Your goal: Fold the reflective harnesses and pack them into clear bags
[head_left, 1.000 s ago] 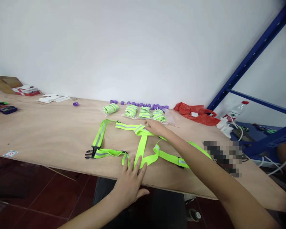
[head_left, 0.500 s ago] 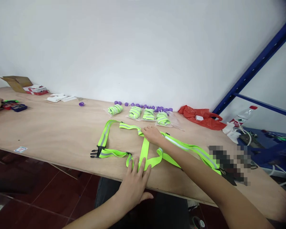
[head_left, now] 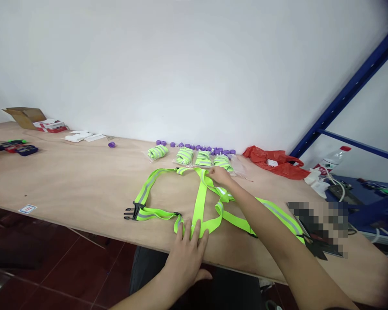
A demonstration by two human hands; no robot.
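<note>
A neon yellow-green reflective vest made of straps with grey stripes lies spread over the wooden table. Its black side-release buckle is unfastened at the left end. My left hand rests flat with fingers spread on the near strap, by the table's front edge. At the far side, my right hand pinches the vest's strap, which lifts and twists beside the fingers. My right forearm crosses over part of the vest and hides it.
Behind the vest are several bagged reflective vests and purple caps. A red plastic bag and a bottle are at the right, near a blue metal frame. An open carton stands far left.
My right hand has moved a little right, drawing the far strap along and raising it. My left hand stays on the near strap. Another person's hand has left the far left edge.
</note>
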